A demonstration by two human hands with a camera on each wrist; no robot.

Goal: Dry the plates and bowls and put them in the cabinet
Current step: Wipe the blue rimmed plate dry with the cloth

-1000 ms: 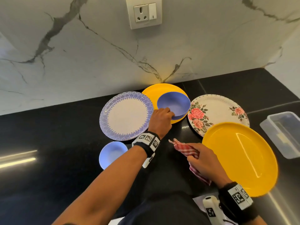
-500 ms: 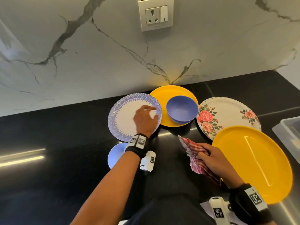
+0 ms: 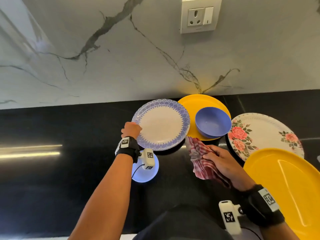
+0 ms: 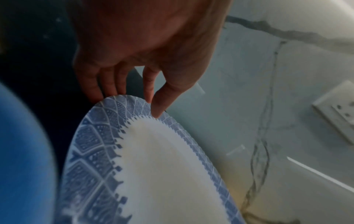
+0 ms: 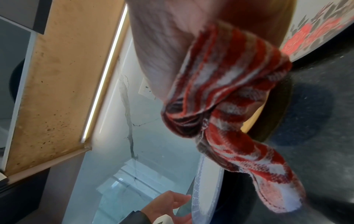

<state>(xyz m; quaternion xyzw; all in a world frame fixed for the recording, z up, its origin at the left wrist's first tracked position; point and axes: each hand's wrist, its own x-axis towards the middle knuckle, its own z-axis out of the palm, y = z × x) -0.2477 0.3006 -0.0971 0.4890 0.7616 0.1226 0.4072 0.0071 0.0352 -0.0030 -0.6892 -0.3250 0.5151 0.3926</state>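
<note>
- Black bench point(image 3: 69, 170) runs along a white marble wall point(image 3: 86, 58) with dark veins; a wall socket point(image 3: 200, 14) sits high on it.
- Large yellow plate point(image 3: 290, 184) at the near right of the bench, its far edge lying over the floral plate point(image 3: 263, 132).
- Floral plate (white, pink roses) sits just right of the blue bowl.
- Blue-rimmed plate point(image 3: 162, 125), white centre, patterned border, is at mid-bench close to the wall. Its right edge overlaps the second yellow plate point(image 3: 195, 104).
- Second yellow plate at the wall carries the blue bowl point(image 3: 213, 123), upright, on its right half.
- Small blue bowl point(image 3: 147, 172) stands near the front edge, partly hidden under the left wrist.
- Checked cloth point(image 3: 200, 158), red and white, is bunched up and hangs from the right hand just in front of the second yellow plate.
- Right hand point(image 3: 223, 165) is closed round the cloth, fingers curled into the fabric (right wrist view shows it wadded against the palm).
- Left hand point(image 3: 131, 129) is at the left rim of the blue-rimmed plate; left wrist view shows the thumb on top of the border and the fingers point(image 4: 107, 84) curled at the edge, pinching the rim, that side of the plate looking tipped up off the bench.
</note>
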